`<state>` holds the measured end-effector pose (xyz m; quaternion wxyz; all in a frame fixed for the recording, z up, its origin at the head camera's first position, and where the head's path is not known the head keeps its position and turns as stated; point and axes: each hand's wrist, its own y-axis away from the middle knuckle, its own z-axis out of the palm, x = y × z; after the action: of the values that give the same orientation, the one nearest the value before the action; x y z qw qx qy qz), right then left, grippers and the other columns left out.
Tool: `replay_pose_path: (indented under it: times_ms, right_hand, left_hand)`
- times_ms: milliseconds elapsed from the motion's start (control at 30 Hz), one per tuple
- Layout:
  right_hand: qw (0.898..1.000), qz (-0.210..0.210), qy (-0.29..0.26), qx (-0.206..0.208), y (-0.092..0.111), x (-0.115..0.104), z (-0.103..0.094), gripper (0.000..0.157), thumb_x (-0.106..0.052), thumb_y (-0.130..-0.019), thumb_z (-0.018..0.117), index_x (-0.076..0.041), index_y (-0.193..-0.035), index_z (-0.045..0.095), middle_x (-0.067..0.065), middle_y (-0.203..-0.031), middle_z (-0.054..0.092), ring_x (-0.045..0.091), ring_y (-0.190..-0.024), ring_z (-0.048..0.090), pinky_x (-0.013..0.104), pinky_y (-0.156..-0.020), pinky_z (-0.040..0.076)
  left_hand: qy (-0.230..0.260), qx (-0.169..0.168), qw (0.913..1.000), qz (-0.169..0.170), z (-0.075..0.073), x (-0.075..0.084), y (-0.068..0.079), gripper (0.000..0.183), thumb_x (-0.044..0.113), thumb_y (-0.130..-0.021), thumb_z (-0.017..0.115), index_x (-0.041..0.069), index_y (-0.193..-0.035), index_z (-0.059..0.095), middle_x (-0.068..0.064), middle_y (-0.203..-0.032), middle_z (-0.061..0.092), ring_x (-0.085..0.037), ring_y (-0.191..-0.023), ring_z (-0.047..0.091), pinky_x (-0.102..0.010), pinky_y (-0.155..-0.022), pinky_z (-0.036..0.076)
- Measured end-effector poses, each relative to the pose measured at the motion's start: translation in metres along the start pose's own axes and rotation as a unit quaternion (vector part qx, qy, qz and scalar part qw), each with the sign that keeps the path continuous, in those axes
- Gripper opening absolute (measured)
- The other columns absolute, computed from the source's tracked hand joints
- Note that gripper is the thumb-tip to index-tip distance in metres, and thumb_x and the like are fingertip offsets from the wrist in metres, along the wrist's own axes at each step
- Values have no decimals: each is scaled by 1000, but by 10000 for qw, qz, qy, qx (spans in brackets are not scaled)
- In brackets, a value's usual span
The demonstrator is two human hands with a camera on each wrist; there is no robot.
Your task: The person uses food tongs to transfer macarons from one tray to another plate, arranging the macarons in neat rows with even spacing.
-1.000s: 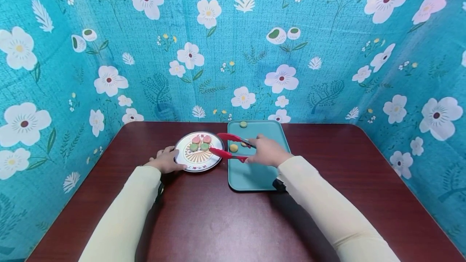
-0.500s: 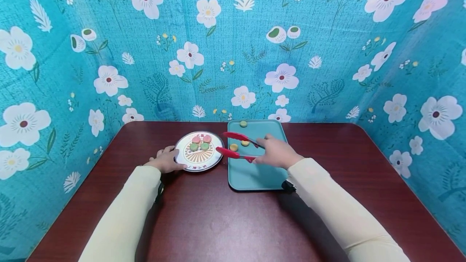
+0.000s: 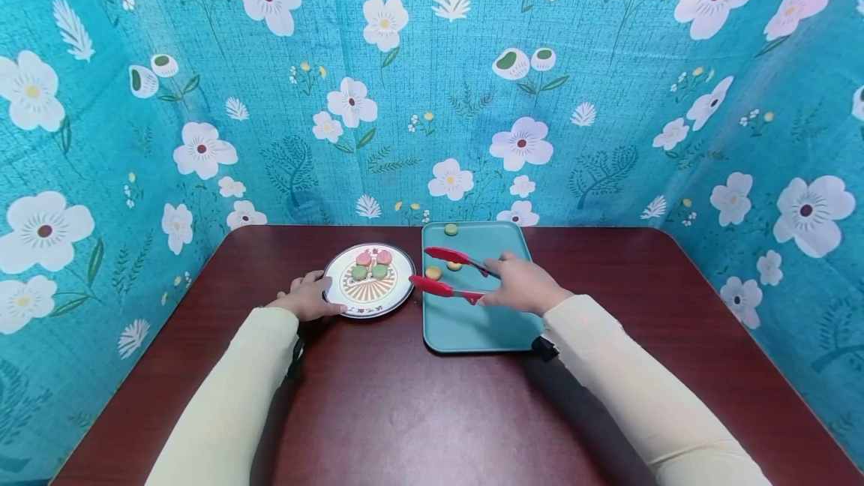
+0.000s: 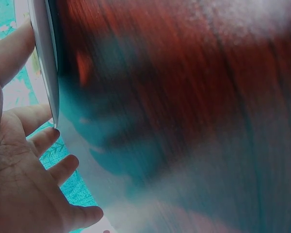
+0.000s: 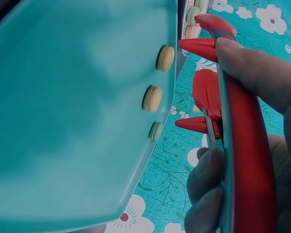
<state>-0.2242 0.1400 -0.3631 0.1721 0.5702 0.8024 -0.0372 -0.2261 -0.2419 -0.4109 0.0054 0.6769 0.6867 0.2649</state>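
Note:
My left hand [image 3: 307, 298] touches the left rim of a white patterned plate [image 3: 367, 306]; its fingers are spread and fairly straight. Two pink macarons [image 3: 384, 257] and two green macarons [image 3: 360, 272] sit in pairs on the plate. My right hand [image 3: 526, 286] grips red-tipped tongs [image 3: 439, 287], their arms apart and nothing between the tips. Below the tongs, a teal tray [image 3: 466, 328] bears two yellow macarons [image 5: 165, 58] and a greenish macaron [image 3: 451, 229] at the far edge. In the right wrist view the thumb and fingers wrap the tongs' red handle [image 5: 247, 160].
Plate and tray stand side by side on a dark reddish-brown table [image 3: 378, 411], a narrow gap between them. A blue flowered curtain [image 3: 418, 96] surrounds the table's back and sides.
The right hand has moved right with the tongs, drawing the tips from over the plate's right edge to above the tray. The left hand, plate and macarons have kept their places.

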Motion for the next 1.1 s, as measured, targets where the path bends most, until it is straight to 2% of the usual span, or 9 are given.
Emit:
replay_pose_path:
  times_ms: [167,633,1100]
  right_hand:
    - [10000,-5,-82,-40,1,8,0,86,-39,-71,85,-9,-142,49,13,-116,55,21,-87,56,34,-66,54]
    - [9997,-68,-34,-231,1,24,5,84,-40,-74,82,-6,-143,47,17,-127,51,28,-103,57,43,-79,55]
    - [9995,-116,48,-276,-1,29,4,82,-39,-75,81,-4,-141,48,16,-123,53,25,-99,57,40,-77,55]
  left_hand:
    - [-5,4,10000,-15,0,0,-1,88,44,-84,70,-2,-149,30,-26,-153,17,-48,-136,15,-72,-105,13]
    - [26,3,10000,-2,1,0,-2,87,43,-86,69,-2,-149,29,-26,-154,17,-48,-137,14,-72,-105,12]
    - [116,-6,9999,24,1,-1,-2,87,42,-85,69,-2,-148,30,-27,-153,17,-49,-136,14,-72,-105,11]
